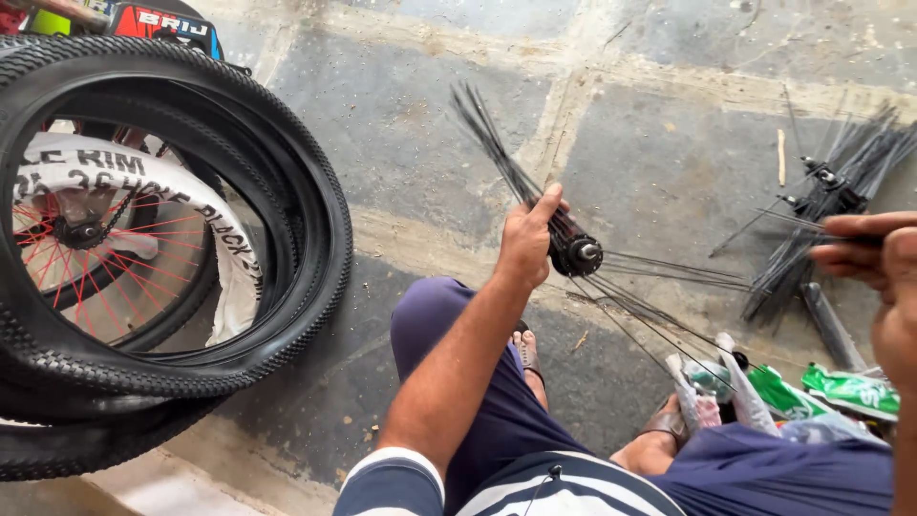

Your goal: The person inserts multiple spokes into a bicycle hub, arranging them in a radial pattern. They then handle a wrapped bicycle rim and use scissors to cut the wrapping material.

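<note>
Head cam looking down at a stone floor (420,153), person sitting with knees up. Left hand (527,239) is closed around a black wheel hub (573,250), thumb pointing up, roughly dead centre of the shot. Loose black spokes (492,143) fan out of the hub toward 11 o'clock, and more trail off toward 3 and 4 o'clock. Right hand (874,263) is over at 3 o'clock, fingers pinched shut on a single thin spoke (783,222); its far end is hard to follow.

My take on lacing well from here: keep the hub steady in that fist and feed one spoke at a time, so the ones already hanging don't tangle or slip out. That fan looks floppy, so I'd tilt the hub to let them hang clear.

Spare spoke pile (841,191) sits at 2 o'clock, green packets (850,390) at 4 o'clock. Stacked black tyres (287,239) and a red-spoked wheel (105,258) at 9 o'clock.
</note>
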